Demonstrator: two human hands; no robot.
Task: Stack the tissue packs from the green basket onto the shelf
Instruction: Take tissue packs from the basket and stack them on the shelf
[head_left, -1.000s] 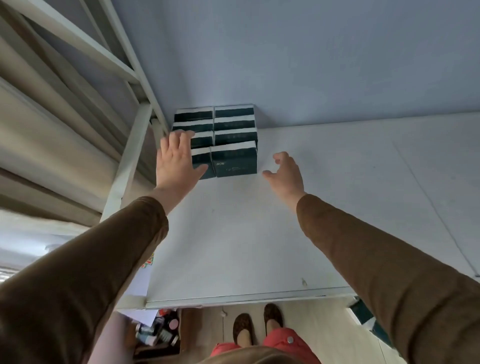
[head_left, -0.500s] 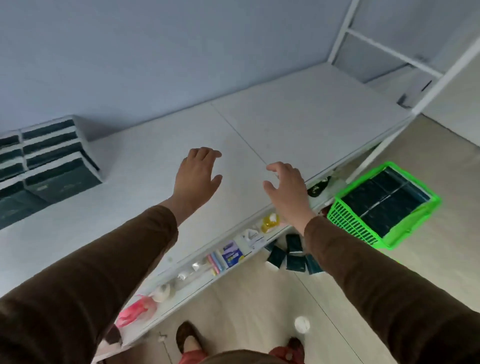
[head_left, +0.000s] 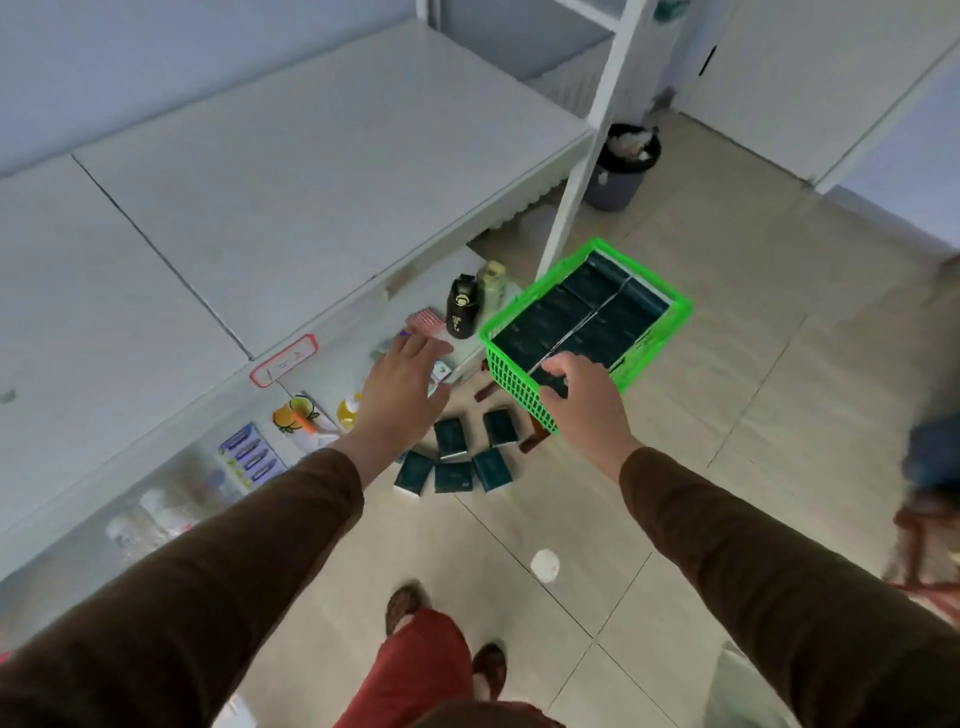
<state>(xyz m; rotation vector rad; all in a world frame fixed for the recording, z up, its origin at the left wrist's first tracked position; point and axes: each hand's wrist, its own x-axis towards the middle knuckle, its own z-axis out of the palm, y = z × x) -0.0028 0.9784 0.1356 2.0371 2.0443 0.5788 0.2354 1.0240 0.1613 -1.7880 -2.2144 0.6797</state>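
Fingers (head_left: 558, 364) of right hand (head_left: 584, 400) hung loosely curled, empty, over near corner of green basket (head_left: 524, 395); left hand (head_left: 400, 384) spread, empty. Tissue packs (head_left: 582, 317) lay just beyond fingers. Step: reaching for next packs. Next move needs lowering, gripping, carrying to shelf (head_left: 291, 171).

Below my matt brown cloth sleeves (head_left: 218, 566), a bright green plastic lattice basket (head_left: 514, 384) holds dark teal tissue packs (head_left: 582, 317) in faintly glossy wrapping. The broad white shelf board (head_left: 291, 171) looks smooth and matt, its white painted metal upright (head_left: 587, 156) likewise smooth. The beige floor tiles (head_left: 727, 395) carry a soft sheen, and a glossy black bottle (head_left: 461, 306) stands on the lower shelf.
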